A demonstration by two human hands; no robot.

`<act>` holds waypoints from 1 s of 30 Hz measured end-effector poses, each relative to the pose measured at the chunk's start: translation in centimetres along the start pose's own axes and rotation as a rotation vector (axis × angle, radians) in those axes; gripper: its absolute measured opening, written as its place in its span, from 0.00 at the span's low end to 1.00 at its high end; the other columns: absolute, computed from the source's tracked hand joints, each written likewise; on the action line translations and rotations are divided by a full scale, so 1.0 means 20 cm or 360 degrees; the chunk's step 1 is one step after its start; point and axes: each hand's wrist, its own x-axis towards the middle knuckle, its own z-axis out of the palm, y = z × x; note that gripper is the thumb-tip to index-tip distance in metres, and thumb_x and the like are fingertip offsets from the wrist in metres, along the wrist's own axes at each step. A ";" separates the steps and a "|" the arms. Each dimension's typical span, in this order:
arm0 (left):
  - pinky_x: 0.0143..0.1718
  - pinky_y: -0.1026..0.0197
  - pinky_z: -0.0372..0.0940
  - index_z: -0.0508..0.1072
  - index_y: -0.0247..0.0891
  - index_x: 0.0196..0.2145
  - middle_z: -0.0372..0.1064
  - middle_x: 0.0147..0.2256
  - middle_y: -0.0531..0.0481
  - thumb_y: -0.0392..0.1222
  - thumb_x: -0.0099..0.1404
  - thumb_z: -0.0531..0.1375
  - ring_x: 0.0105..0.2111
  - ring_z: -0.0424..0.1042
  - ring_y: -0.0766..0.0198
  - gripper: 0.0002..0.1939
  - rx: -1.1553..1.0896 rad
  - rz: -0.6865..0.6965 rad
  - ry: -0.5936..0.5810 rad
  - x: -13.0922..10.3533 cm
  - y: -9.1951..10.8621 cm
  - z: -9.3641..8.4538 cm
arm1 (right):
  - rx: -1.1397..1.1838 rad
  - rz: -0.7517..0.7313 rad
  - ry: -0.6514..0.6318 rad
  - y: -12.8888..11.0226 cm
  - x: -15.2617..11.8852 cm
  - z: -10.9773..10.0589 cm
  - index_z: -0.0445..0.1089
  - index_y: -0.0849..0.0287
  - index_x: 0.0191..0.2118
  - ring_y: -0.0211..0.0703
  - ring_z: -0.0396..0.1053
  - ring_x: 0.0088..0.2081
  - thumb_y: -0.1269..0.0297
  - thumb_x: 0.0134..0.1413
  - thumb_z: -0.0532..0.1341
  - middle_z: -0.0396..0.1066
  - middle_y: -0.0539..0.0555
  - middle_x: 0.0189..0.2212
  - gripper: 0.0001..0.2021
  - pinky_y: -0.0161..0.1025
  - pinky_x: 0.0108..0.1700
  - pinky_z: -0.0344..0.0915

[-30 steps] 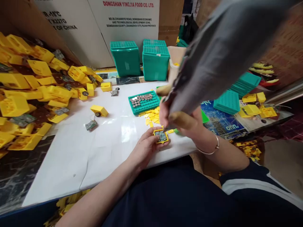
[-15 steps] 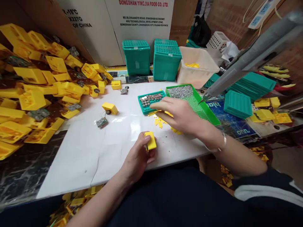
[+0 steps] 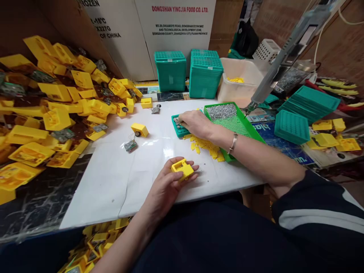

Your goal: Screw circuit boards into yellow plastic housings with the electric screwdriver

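Near the front of the white board (image 3: 145,167), my left hand (image 3: 170,180) holds a small yellow housing (image 3: 182,170), its hollow side facing up. My right hand (image 3: 196,123) is over the teal tray (image 3: 180,132) of round metal pieces, with its fingers bent down among them. Whether its fingertips pinch a piece is hidden. Small flat yellow parts (image 3: 203,145) lie in a heap below my right wrist. Beside them sits a green tray (image 3: 237,127) with many small metal screws at its back.
Yellow housings with circuit boards are piled at the left (image 3: 57,121). One yellow housing (image 3: 140,129) with a wired board (image 3: 130,146) lies on the white board. An electric screwdriver (image 3: 263,85) hangs over the green tray. Teal tray stacks (image 3: 170,72) stand behind.
My right hand has moved left and its fingers have come down into the teal tray. In my left hand the yellow housing has turned, showing its hollow side. The screwdriver has swung more upright.
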 end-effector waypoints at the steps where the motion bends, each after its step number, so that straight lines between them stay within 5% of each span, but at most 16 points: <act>1: 0.54 0.49 0.64 0.66 0.38 0.46 0.72 0.45 0.44 0.31 0.58 0.60 0.51 0.72 0.49 0.17 0.0014 0.0045 0.0010 0.00 -0.01 0.00 | 0.0225 0.0027 0.0082 -0.03 -0.05 -0.01 0.74 0.63 0.37 0.41 0.69 0.36 0.72 0.57 0.56 0.75 0.58 0.36 0.09 0.39 0.38 0.60; 6: 0.55 0.54 0.61 0.65 0.43 0.47 0.71 0.45 0.51 0.28 0.56 0.59 0.50 0.70 0.60 0.22 0.0065 0.0344 0.0007 0.04 -0.08 0.02 | 0.1466 0.0215 0.0209 -0.22 -0.37 0.03 0.74 0.61 0.34 0.34 0.70 0.31 0.67 0.51 0.63 0.75 0.50 0.30 0.04 0.33 0.35 0.65; 13: 0.50 0.61 0.61 0.62 0.44 0.48 0.70 0.45 0.52 0.30 0.58 0.59 0.48 0.68 0.63 0.21 0.0176 0.0433 -0.0019 0.07 -0.12 0.06 | 0.1504 0.0271 0.0399 -0.29 -0.53 0.16 0.73 0.59 0.32 0.33 0.67 0.32 0.66 0.50 0.64 0.73 0.49 0.30 0.03 0.34 0.37 0.63; 17: 0.49 0.61 0.60 0.60 0.45 0.50 0.68 0.46 0.52 0.31 0.59 0.59 0.47 0.68 0.63 0.22 0.0254 0.0365 0.0039 0.06 -0.11 0.07 | 0.1870 0.0412 0.0158 -0.24 -0.51 0.14 0.71 0.60 0.31 0.34 0.66 0.31 0.64 0.49 0.65 0.70 0.48 0.30 0.05 0.34 0.36 0.63; 25: 0.50 0.62 0.61 0.63 0.44 0.49 0.68 0.45 0.52 0.32 0.58 0.60 0.48 0.68 0.63 0.21 0.0436 0.0378 0.0065 0.06 -0.10 0.05 | 0.1897 0.0397 -0.0177 -0.19 -0.49 0.10 0.65 0.61 0.28 0.33 0.61 0.29 0.65 0.41 0.69 0.64 0.45 0.26 0.11 0.33 0.32 0.59; 30: 0.42 0.56 0.67 0.64 0.40 0.43 0.72 0.39 0.49 0.38 0.64 0.55 0.41 0.74 0.59 0.09 0.0168 0.0294 0.0158 0.07 -0.06 0.05 | 0.1189 0.0255 0.0236 -0.17 -0.41 0.05 0.71 0.60 0.38 0.36 0.66 0.33 0.65 0.54 0.61 0.71 0.51 0.35 0.06 0.36 0.37 0.62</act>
